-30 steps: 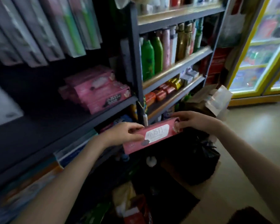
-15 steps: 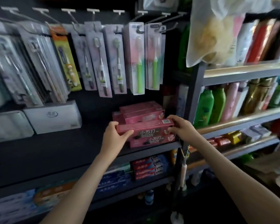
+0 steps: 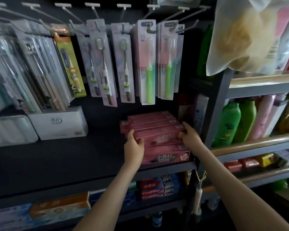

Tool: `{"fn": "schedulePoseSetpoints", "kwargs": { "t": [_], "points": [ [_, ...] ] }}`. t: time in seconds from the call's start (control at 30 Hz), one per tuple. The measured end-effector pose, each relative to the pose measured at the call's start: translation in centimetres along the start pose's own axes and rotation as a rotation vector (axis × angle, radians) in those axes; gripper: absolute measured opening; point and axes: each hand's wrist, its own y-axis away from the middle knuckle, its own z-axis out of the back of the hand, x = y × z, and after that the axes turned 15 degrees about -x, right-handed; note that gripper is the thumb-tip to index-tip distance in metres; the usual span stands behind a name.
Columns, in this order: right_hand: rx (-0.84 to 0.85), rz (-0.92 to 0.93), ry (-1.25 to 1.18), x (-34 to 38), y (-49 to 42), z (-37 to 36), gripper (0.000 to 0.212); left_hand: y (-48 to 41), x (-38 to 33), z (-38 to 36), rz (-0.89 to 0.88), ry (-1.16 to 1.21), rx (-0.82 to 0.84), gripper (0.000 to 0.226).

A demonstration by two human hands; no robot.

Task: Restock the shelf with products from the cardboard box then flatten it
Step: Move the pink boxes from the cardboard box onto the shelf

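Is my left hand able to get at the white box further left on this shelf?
Probably yes: the left hand grips the pink toothpaste box and must let go first, but no product shows on the shelf before the white box.

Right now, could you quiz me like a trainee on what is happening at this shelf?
1. True or false: the left hand and right hand both hold the top front pink toothpaste box.
2. What hangs on hooks above that box? A) scissors B) toothbrush packs C) socks
3. Fill in: the green bottles stand to that box's ____.
Key: 1 true; 2 B; 3 right.
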Motion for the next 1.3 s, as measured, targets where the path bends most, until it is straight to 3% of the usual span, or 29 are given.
{"fn": "schedulePoseSetpoints", "kwargs": {
  "t": [0.17, 0.33, 0.5, 0.6, 0.9, 1.07, 1.3],
  "points": [
    [0.013, -0.023, 0.075, -0.4, 0.6, -0.8, 0.067, -1.4, 0.8, 0.0, 0.044, -0.045, 0.016, 0.061],
    [-0.038, 0.121, 0.163, -0.5, 3.6, 0.0, 0.068, 0.4, 1.3, 1.5, -0.005, -0.117, 0.082, 0.069],
    [-0.173, 0.291, 0.110, -1.8, 11.7, 2.5, 0.055, 8.1, 1.3, 2.5, -0.384, -0.066, -0.009, 0.055],
    [-0.285, 0.294, 0.151, -4.9, 17.9, 4.7, 0.042, 13.3, 1.2, 1.9, -0.600, -0.058, 0.191, 0.043],
    [-0.482, -0.253, 0.362, -20.1, 40.1, 14.6, 0.028, 32.2, 6.8, -5.2, -0.618, -0.126, 1.060, 0.034],
    [-0.587, -0.627, 0.391, -27.7, 53.9, 19.2, 0.026, 45.1, 11.5, -6.0, -0.672, -0.196, 1.334, 0.035],
    [-0.668, -1.047, 0.276, -42.4, 71.2, 16.9, 0.037, 62.0, 24.4, -7.8, -0.728, -0.319, 1.570, 0.040]
  ]
}}
